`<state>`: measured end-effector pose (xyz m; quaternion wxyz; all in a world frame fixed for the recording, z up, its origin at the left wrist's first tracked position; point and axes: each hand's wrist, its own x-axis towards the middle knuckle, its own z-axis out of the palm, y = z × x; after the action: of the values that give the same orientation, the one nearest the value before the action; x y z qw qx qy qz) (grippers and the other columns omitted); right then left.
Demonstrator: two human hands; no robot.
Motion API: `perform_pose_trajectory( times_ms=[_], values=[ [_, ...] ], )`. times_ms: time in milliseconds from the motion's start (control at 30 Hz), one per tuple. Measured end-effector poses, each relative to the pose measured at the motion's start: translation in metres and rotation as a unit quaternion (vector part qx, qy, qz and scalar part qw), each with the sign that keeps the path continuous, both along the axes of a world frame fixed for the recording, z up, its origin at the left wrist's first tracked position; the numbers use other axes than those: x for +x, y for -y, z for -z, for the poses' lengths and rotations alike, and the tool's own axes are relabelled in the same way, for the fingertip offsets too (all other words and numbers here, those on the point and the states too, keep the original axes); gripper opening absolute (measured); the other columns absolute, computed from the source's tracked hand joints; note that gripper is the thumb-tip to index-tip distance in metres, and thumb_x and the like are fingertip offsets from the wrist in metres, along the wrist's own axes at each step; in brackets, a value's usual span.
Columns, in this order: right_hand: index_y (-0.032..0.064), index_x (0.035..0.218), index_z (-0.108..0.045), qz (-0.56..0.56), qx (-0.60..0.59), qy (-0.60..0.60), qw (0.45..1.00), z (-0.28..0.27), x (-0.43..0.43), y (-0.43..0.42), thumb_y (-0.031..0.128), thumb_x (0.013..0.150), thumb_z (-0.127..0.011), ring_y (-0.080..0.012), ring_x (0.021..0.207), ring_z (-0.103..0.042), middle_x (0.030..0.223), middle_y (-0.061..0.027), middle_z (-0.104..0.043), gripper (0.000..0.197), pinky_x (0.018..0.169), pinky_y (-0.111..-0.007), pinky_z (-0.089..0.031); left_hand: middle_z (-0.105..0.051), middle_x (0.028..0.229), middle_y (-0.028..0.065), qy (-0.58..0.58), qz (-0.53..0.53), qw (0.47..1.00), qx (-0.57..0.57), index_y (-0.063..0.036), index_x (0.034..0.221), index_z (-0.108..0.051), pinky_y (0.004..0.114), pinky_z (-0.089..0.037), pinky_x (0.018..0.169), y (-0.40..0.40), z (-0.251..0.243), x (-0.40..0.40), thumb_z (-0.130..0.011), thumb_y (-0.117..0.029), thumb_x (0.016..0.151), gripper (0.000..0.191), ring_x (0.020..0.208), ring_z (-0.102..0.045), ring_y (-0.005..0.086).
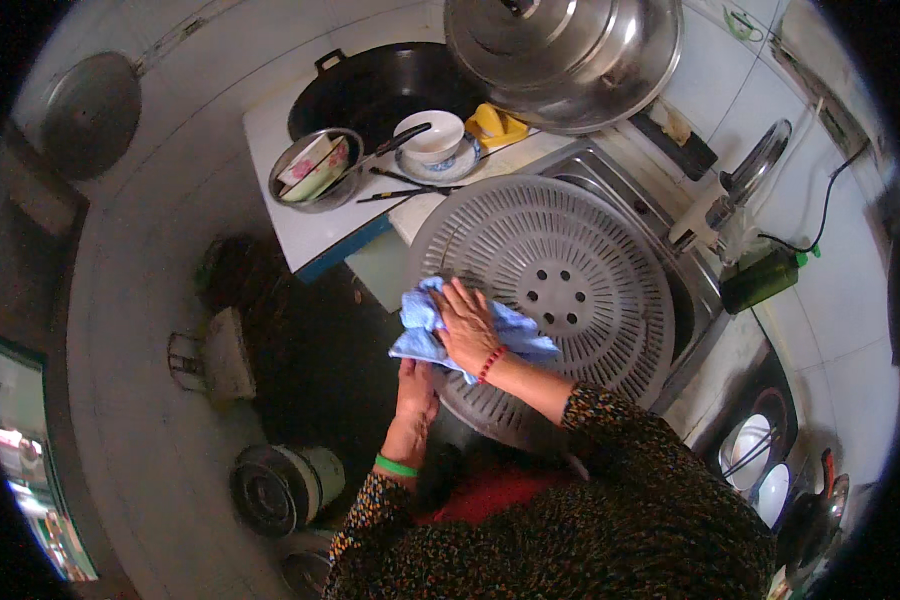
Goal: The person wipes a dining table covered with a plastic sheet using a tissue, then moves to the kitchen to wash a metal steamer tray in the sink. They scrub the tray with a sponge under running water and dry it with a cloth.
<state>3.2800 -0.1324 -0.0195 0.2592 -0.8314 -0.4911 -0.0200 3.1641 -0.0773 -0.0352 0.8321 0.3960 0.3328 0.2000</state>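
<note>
A large round slotted metal steamer tray (570, 262) lies tilted over the sink (694, 300) in front of me. My right hand (467, 328), with a red bead bracelet at the wrist, presses a blue cloth (418, 319) onto the tray's left part, fingers spread over it. My left hand (418, 390), below a green wristband, is at the tray's lower left rim, just under the cloth; its fingertips are partly hidden there.
On the white counter (285, 225) are a large black wok (360, 94), a metal bowl (277, 176) with smaller bowls, a white bowl (439, 135), a yellow cloth (495, 127) and a big steel lid (570, 60). Right are a faucet (754, 169), a green bottle (765, 281) and more bowls (772, 491).
</note>
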Motion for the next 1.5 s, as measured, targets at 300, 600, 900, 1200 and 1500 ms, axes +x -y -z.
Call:
perform_pose_trajectory(
  times_ms=[300, 600, 900, 1200, 1500],
  values=[
    [0.0208, 0.113, -0.054, 0.216, -0.075, 0.184, 0.956, 0.035, 0.196, -0.044, 0.030, 0.074, -0.056, -0.0291, 0.123, -0.027, 0.128, -0.0077, -0.039, 0.039, 0.094, -0.050, -0.024, -0.055, 0.103, 0.0042, 0.013, -0.088, 0.996, 0.017, -0.0083, 0.111, -0.049, 0.034, -0.046, 0.076, 0.012, 0.003, -0.002, -0.053, -0.016, 0.086, 0.027, 0.088, -0.054, 0.0190],
    [0.0173, 0.116, -0.050, 0.456, -0.192, 0.167, 0.853, 0.085, 0.287, 0.182, 0.028, 0.077, -0.054, -0.0316, 0.121, -0.032, 0.125, -0.0084, -0.041, 0.040, 0.090, -0.052, -0.034, -0.056, 0.101, 0.0051, 0.027, -0.102, 0.994, -0.012, -0.0052, 0.114, -0.047, 0.032, -0.045, 0.079, 0.020, -0.007, 0.003, -0.052, -0.020, 0.086, 0.032, 0.089, -0.054, 0.0182],
    [0.0017, 0.100, -0.052, 0.103, -0.022, 0.039, 0.994, 0.008, 0.036, 0.134, 0.032, 0.064, -0.062, -0.0332, 0.103, -0.045, 0.107, -0.0150, -0.047, 0.048, 0.084, -0.047, -0.035, -0.055, 0.101, 0.0045, -0.008, -0.081, 0.997, 0.013, -0.0062, 0.113, -0.045, 0.032, -0.044, 0.079, 0.019, -0.010, 0.006, -0.047, -0.019, 0.088, 0.029, 0.090, -0.052, 0.0174],
    [0.0065, 0.090, -0.057, 0.256, 0.040, -0.061, 0.964, 0.033, 0.165, 0.158, 0.012, 0.069, -0.053, -0.0326, 0.090, -0.049, 0.096, -0.0122, -0.052, 0.022, 0.073, -0.038, -0.042, -0.054, 0.103, 0.0055, 0.028, -0.060, 0.998, 0.004, -0.0073, 0.115, -0.044, 0.035, -0.046, 0.075, 0.015, 0.015, -0.005, -0.043, -0.010, 0.088, 0.028, 0.089, -0.053, 0.0191],
    [0.0079, 0.102, -0.059, -0.079, -0.070, 0.039, 0.994, 0.021, 0.016, 0.053, 0.033, 0.075, -0.054, -0.0273, 0.124, -0.029, 0.128, -0.0109, -0.040, 0.037, 0.101, -0.050, -0.017, -0.050, 0.109, 0.0059, 0.021, -0.099, 0.994, -0.035, -0.0096, 0.119, -0.040, 0.036, -0.043, 0.082, 0.026, 0.012, 0.005, -0.040, -0.015, 0.090, 0.029, 0.096, -0.051, 0.0222]
  ],
)
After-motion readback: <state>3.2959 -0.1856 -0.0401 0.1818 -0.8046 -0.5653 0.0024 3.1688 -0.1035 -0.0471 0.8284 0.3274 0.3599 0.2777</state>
